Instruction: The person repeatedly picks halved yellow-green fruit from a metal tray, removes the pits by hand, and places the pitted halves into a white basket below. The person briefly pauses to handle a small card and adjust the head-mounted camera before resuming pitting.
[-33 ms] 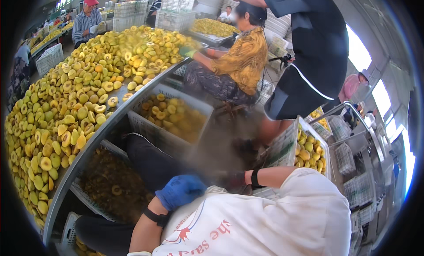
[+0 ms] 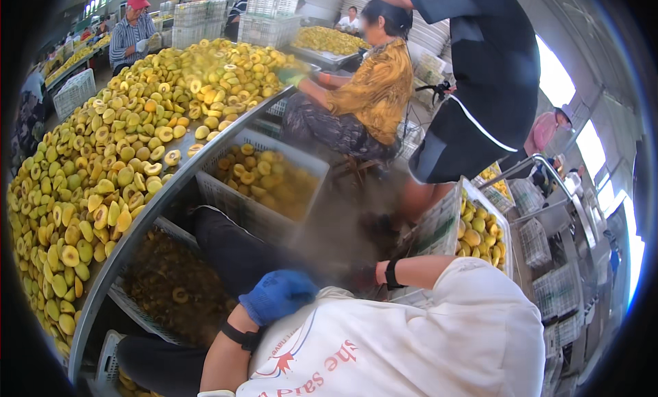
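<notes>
My left hand (image 2: 279, 297), in a blue knit glove, rests against my lap with its fingers curled in. Its palm side is hidden, and nothing sticks out of it. My right hand (image 2: 362, 276), dark and blurred, lies at the far side of my lap below a black wristband; its fingers cannot be made out. To the left, a metal-edged table (image 2: 147, 215) bears a large heap of halved yellow-green peaches (image 2: 103, 171). Under its edge stand a crate (image 2: 226, 195) of yellow fruit halves and another crate (image 2: 130, 304) of brownish scraps. Neither hand touches the fruit.
A seated person in a patterned yellow shirt (image 2: 377, 81) reaches to the table with a green glove. Beside them stands a person in dark clothes (image 2: 490, 75). A tilted crate (image 2: 439, 225) of fruit is at my right. Stacked crates (image 2: 558, 294) line the far right.
</notes>
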